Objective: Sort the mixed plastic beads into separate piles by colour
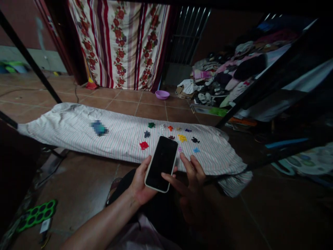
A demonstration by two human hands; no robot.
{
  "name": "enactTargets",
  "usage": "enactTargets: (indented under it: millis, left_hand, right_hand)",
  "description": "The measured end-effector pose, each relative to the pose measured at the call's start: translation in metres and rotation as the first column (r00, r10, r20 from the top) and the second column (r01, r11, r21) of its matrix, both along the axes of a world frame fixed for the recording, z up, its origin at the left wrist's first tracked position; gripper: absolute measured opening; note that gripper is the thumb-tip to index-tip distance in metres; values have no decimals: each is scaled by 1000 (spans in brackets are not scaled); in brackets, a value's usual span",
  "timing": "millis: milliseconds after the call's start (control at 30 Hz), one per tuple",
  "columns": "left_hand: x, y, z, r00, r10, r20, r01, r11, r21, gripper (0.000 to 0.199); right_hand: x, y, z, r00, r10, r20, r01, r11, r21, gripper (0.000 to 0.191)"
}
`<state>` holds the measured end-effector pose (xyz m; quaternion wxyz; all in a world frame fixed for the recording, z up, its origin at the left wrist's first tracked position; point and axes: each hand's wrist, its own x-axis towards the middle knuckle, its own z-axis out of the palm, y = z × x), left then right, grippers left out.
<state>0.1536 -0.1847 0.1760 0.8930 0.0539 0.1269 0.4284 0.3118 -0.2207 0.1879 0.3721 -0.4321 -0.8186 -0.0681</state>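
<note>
My left hand (144,184) is wrapped round a smartphone (161,159) with a dark screen and a pale case, tilted slightly to the right. One finger of my right hand (191,180) reaches over the lower right part of the screen; its other fingers are spread, and nothing is in them. Beyond the phone, small piles sorted by colour lie on a striped cloth (119,139): a red pile (144,145), a green pile (151,125), a yellow pile (182,138), a black pile (195,140) and a light blue pile (196,150) among them. The pieces are too small to name.
A blurred blue-green item (99,128) lies on the cloth's left part. Dark metal bars (31,55) frame both sides. Behind are a floral curtain (119,45), a purple basin (162,94) and a heap of clothes (226,73). A green holed tray (39,215) lies at lower left.
</note>
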Motion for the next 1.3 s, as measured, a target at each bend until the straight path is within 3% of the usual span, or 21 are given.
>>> enactTargets:
  millis: [367,667,1033,1300]
  left_hand:
    - [-15,-9,5,996,-15,86,9,998,67,58]
    - [-32,-18,2,994,-34,101,28,998,57,57]
    - [-42,-26,1,993,-60,103,43,986,162,64]
    - [-42,-24,2,993,-45,109,29,989,146,63]
  right_hand:
    - [-17,-1,-3,999,-44,1,43,992,123,36]
    - [-34,-13,-2,998,17,-59,-14,999,45,49]
    - [-41,-11,-2,1000,12,-18,-10,994,109,35]
    - [-38,-14,9,997,74,19,-75,996,52,46]
